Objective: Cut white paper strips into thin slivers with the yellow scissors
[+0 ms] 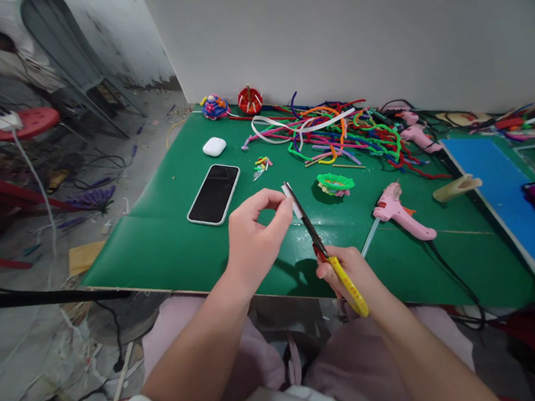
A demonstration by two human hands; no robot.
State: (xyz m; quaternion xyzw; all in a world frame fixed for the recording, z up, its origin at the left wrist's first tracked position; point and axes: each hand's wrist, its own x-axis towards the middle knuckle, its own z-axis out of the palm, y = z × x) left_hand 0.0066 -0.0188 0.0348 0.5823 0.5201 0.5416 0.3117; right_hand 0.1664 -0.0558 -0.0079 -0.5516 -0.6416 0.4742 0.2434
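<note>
My left hand (256,235) pinches a short white strip (290,197) between thumb and fingertips, above the front of the green table (159,234). My right hand (349,271) grips yellow-handled scissors (327,254) whose dark blades reach up to the white strip and meet it. Both hands hover over the table's front edge, above my lap.
A black phone (214,193) and a white earbud case (214,146) lie to the left. A small green craft piece (335,184) and a pink glue gun (400,210) sit right of the scissors. A tangle of coloured pipe cleaners (336,130) fills the back; a blue mat (507,188) lies at right.
</note>
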